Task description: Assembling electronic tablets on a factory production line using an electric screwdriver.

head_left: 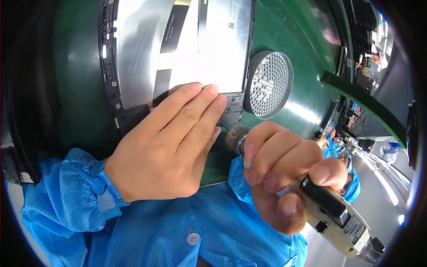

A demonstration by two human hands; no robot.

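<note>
Under my left hand [169, 138] lies a flat silver panel [138, 44] with a black frame, apparently a screen assembly seen from its back. The fingers are stretched out together over its near edge. My right hand [284, 164] is wrapped round a cream electric screwdriver [331, 222] with a black lever. Its knurled metal nose [236, 137] points left, and the thin bit reaches the panel's near right corner beside my left fingertips. Whether the bit touches a screw there cannot be made out.
A round grey dish [290, 84] with rows of small shiny dots stands right of the panel on the green table [73, 89]. A green curved band [364, 104] rises at the right. Farther right, other people in blue clothing [352, 187] are at work.
</note>
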